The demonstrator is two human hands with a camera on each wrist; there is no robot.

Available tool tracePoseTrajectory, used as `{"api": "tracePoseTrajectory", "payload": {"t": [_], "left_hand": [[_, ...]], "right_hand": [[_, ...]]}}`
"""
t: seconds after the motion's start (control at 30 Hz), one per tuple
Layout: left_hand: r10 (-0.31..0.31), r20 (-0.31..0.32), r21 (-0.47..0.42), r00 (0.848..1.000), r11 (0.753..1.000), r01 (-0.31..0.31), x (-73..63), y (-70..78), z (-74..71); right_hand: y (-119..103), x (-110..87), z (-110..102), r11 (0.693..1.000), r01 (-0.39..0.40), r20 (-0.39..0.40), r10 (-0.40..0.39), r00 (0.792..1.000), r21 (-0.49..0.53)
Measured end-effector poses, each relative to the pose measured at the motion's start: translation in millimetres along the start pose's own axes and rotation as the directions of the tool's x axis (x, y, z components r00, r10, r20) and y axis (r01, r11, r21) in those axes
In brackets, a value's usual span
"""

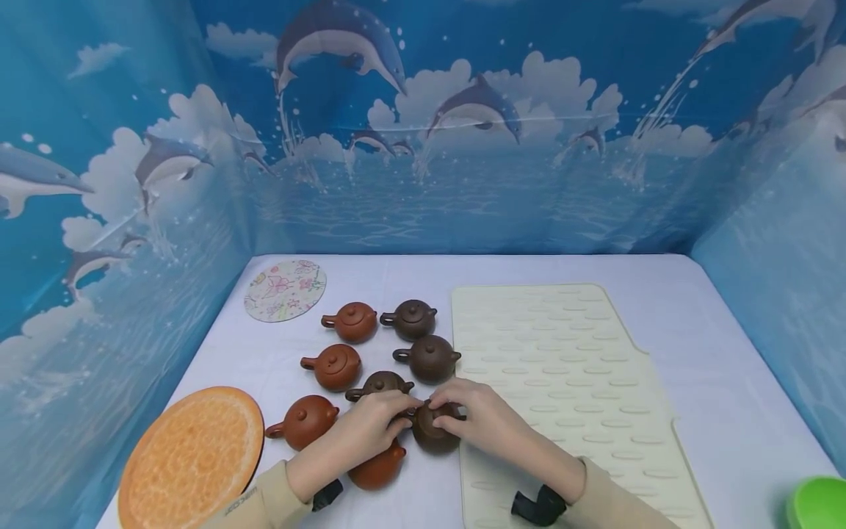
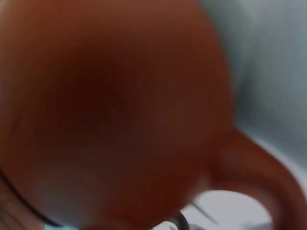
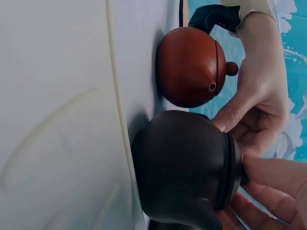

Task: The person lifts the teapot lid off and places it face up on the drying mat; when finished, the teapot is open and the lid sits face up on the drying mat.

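Observation:
A dark brown teapot (image 1: pixel 435 439) stands on the white table at the left edge of the cream mat, its spout to the right. My left hand (image 1: pixel 377 425) pinches it at its handle side, the handle mostly covered by the fingers. With thumb and fingers, my right hand (image 1: pixel 485 413) grips around its lid, seen closer in the right wrist view on the dark teapot (image 3: pixel 184 165). Beneath my left forearm sits a reddish-brown teapot (image 1: pixel 378 470); a reddish-brown teapot (image 2: pixel 120 120) fills the left wrist view, blurred. Just behind my left hand is another dark teapot (image 1: pixel 383 380), partly hidden.
More dark teapots (image 1: pixel 432 360) and reddish-brown teapots (image 1: pixel 337 367) stand in loose columns behind and left. The cream mat (image 1: pixel 542 367) covers the right-centre. A round orange mat (image 1: pixel 192 455), a floral disc (image 1: pixel 286 291) and a green bowl (image 1: pixel 819 503) lie around the edges.

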State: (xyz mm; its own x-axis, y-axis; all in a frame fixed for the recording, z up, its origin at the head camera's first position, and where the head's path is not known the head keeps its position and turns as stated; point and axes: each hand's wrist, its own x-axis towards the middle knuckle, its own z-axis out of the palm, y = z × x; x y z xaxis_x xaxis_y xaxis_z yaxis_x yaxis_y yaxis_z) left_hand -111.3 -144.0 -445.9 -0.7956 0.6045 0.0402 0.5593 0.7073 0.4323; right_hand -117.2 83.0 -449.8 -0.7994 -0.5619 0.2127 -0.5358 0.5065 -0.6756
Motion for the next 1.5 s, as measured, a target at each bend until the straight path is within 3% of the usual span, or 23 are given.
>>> {"api": "tracePoseTrajectory", "payload": {"t": [0.23, 0.37, 0.47, 0.57, 0.63, 0.7, 0.87, 0.9, 0.93, 0.97, 1.03, 1.07, 1.17, 1.2, 1.27, 1.33, 1.5], "left_hand": [[-0.047, -0.027, 0.002, 0.999, 0.999, 0.047, 4.6, 5.7, 2.7], [-0.054, -0.019, 0.015, 0.998, 0.998, 0.055, 7.4, 8.4, 2.0], [-0.053, -0.012, 0.026, 0.999, 0.998, 0.053, 9.1, 9.7, 1.0], [-0.047, -0.010, 0.024, 0.999, 0.999, 0.047, 9.8, 9.3, 0.7], [-0.047, -0.006, 0.021, 0.999, 0.999, 0.047, 9.6, 8.6, 0.9], [-0.053, -0.001, 0.014, 0.999, 0.998, 0.053, 9.2, 7.8, 1.2], [-0.071, 0.011, 0.006, 0.997, 0.997, 0.071, 8.2, 8.8, 0.4], [-0.074, 0.012, 0.006, 0.997, 0.997, 0.074, 8.2, 9.4, 0.0], [-0.077, 0.013, 0.007, 0.997, 0.997, 0.077, 8.2, 9.9, -0.3], [-0.080, 0.015, 0.008, 0.997, 0.997, 0.080, 8.2, 10.2, -0.7], [-0.085, 0.015, 0.013, 0.996, 0.996, 0.085, 8.1, 10.2, -1.2], [-0.087, 0.016, 0.015, 0.996, 0.996, 0.086, 8.1, 10.1, -1.3], [-0.087, 0.020, 0.016, 0.996, 0.996, 0.086, 8.1, 9.1, -1.7], [-0.087, 0.021, 0.017, 0.996, 0.996, 0.086, 8.1, 8.9, -1.7], [-0.087, 0.026, 0.014, 0.996, 0.996, 0.086, 8.0, 8.7, -1.6], [-0.086, 0.031, 0.013, 0.996, 0.996, 0.086, 8.1, 8.6, -1.4], [-0.089, 0.036, 0.015, 0.995, 0.996, 0.089, 8.6, 8.7, -2.0]], "right_hand": [[0.7, 2.0, -2.8, 1.000, -0.025, -0.010, 0.025, 1.000, 0.003], [5.1, 0.6, -11.6, 0.981, -0.097, 0.007, 0.097, 0.995, 0.167], [13.0, -3.6, -22.8, 0.925, -0.213, 0.034, 0.213, 0.976, 0.316], [25.8, -11.9, -35.1, 0.836, -0.335, 0.077, 0.336, 0.939, 0.435], [35.4, -19.7, -42.0, 0.759, -0.396, 0.127, 0.390, 0.912, 0.517], [45.2, -28.6, -46.7, 0.646, -0.441, 0.203, 0.410, 0.889, 0.624], [66.3, -52.8, -50.0, 0.299, -0.478, 0.358, 0.375, 0.855, 0.826], [68.9, -56.8, -50.6, 0.253, -0.477, 0.373, 0.368, 0.852, 0.841], [70.9, -60.1, -51.1, 0.226, -0.479, 0.382, 0.367, 0.848, 0.848], [72.2, -62.7, -51.2, 0.234, -0.487, 0.386, 0.370, 0.845, 0.842], [73.2, -66.6, -51.1, 0.288, -0.508, 0.392, 0.377, 0.839, 0.812], [73.1, -68.1, -50.9, 0.351, -0.520, 0.387, 0.384, 0.839, 0.779], [70.8, -71.5, -47.1, 0.584, -0.540, 0.343, 0.420, 0.840, 0.607], [69.4, -72.6, -46.2, 0.645, -0.535, 0.320, 0.430, 0.844, 0.545], [65.4, -74.7, -45.5, 0.735, -0.525, 0.257, 0.458, 0.851, 0.428], [61.3, -76.7, -45.9, 0.777, -0.529, 0.201, 0.489, 0.849, 0.342], [54.3, -79.1, -47.9, 0.805, -0.574, 0.111, 0.563, 0.819, 0.152]]}}
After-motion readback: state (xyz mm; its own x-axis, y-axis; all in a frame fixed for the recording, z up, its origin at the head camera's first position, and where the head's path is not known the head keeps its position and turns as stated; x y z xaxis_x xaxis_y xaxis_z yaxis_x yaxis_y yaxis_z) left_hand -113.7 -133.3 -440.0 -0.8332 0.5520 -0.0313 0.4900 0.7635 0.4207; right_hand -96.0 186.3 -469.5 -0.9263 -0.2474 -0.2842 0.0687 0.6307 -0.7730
